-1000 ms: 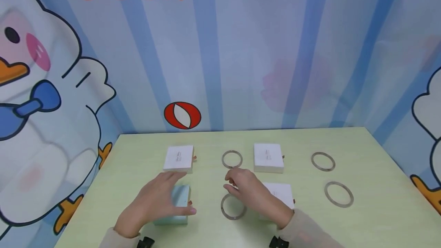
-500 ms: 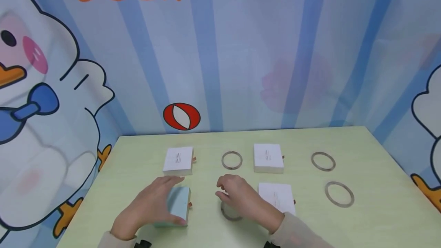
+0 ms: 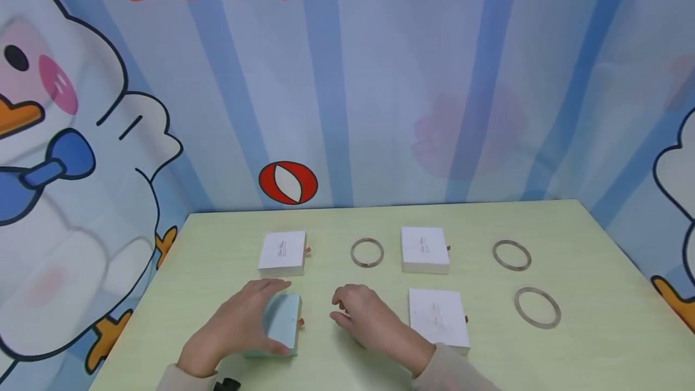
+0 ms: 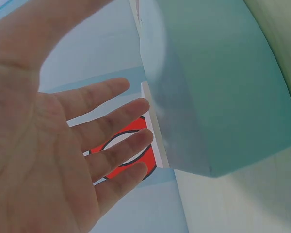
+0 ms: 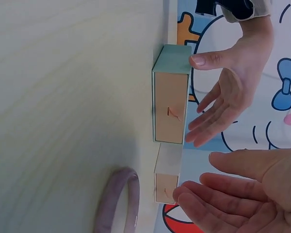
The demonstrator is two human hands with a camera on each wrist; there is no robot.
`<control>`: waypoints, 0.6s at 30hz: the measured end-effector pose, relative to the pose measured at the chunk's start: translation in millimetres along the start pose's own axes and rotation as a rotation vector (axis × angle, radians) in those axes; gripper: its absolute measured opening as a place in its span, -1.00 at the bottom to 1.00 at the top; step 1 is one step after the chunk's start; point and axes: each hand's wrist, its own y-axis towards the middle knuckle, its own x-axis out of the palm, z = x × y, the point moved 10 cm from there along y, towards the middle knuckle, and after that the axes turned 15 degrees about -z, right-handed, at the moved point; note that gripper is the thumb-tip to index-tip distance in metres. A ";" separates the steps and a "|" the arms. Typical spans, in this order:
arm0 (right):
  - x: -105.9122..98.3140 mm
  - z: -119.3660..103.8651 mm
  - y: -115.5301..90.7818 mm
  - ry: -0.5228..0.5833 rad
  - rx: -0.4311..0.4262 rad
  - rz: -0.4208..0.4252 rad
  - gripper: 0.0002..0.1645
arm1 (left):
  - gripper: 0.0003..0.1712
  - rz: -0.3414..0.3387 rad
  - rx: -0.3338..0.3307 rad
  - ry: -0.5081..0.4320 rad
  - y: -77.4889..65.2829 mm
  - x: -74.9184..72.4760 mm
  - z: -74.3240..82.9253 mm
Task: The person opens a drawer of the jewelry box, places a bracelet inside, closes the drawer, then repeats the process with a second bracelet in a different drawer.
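Note:
A teal drawer box [image 3: 282, 318] with a small ribbon pull lies at the table's front left. Above it hovers my left hand [image 3: 241, 321], fingers spread and thumb along its near edge; in the right wrist view that thumb [image 5: 211, 59] appears at the box's top edge. My right hand [image 3: 369, 324] hangs over the table right of the box, fingers loosely bent, holding nothing. In the head view it covers the spot of the nearer middle bangle. A bangle [image 5: 119, 204] lies on the table in the right wrist view; I cannot tell which one.
White drawer boxes stand at the back left [image 3: 282, 253], back middle [image 3: 425, 250] and front middle [image 3: 438, 318]. Other bangles lie at the back middle [image 3: 367, 253], back right [image 3: 512, 255] and front right [image 3: 537, 308]. A printed curtain [image 3: 391, 77] rises behind the table.
My right hand has moved left and slightly nearer, over the front middle bangle, uncovering the front white box. My left hand has lowered slightly and drawn its thumb back along the teal box.

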 end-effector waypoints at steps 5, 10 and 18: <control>3.8 -0.7 2.9 -0.013 0.000 0.001 -0.90 | 0.27 -0.017 0.049 -0.006 2.1 1.8 2.1; 8.0 -2.7 6.7 -0.038 -0.001 -0.005 -0.92 | 0.23 -0.044 0.065 -0.007 5.8 5.2 2.2; 18.9 1.7 14.2 0.024 0.053 -0.035 -0.91 | 0.23 -0.052 0.071 -0.008 7.6 8.4 -1.2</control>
